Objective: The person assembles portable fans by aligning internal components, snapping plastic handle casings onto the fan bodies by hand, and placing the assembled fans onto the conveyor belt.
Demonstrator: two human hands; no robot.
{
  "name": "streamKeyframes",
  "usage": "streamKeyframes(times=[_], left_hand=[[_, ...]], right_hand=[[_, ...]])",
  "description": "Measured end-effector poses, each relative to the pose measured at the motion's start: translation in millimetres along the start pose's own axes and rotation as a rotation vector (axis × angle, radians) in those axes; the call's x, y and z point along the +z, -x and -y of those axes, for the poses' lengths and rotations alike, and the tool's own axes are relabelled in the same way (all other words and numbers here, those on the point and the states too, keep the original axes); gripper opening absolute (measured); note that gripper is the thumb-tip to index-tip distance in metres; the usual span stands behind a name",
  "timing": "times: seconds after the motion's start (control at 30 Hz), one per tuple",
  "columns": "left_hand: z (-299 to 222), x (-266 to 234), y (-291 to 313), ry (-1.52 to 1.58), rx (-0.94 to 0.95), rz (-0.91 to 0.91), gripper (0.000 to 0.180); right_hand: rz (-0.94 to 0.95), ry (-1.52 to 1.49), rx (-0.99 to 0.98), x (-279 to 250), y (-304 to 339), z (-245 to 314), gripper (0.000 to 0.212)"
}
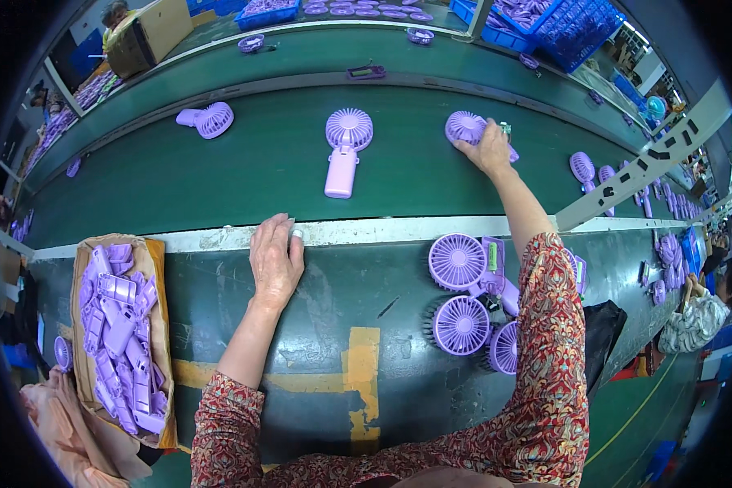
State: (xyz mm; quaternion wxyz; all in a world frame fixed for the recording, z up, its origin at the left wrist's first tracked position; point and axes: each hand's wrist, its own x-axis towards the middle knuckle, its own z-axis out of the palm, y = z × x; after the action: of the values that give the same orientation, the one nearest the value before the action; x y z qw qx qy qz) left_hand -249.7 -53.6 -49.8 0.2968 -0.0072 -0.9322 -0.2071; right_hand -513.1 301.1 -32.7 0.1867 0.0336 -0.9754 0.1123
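I see the right hand (489,152) curl its thumb and fingers around a purple fan (464,126) over the green belt (268,179), beyond the white rail (366,231). The left hand (275,262) lies flat at this rail, its fingers almost together. On the rail's near side, more fans (461,325) are gathered.

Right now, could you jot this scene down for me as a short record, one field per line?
Left hand: left hand resting on the white rail, holding nothing visible
Right hand: right hand grasping a purple handheld fan
Surface beyond rail: green conveyor belt; central fan lies handle toward the person
Bench, left: cardboard box holding purple plastic casings
Bench, right: round fan heads clustered beside the right sleeve
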Motion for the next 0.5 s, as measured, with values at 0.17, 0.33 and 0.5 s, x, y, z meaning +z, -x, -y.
streamKeyframes(times=[0.17,0.33,0.5], left_hand=[[0,1,0,0.025,-0.008,-0.007,0.025],[2,0,-3,0.038,-0.007,-0.006,0.023],[2,0,-3,0.049,-0.017,-0.008,0.022]], right_hand=[[0.173,0.202,0.091,-11,-6,-10,0.086],[0.249,0.161,-0.02,-11,-12,-19,0.045],[0.168,0.166,-0.03,-4,-8,-17,0.021]])
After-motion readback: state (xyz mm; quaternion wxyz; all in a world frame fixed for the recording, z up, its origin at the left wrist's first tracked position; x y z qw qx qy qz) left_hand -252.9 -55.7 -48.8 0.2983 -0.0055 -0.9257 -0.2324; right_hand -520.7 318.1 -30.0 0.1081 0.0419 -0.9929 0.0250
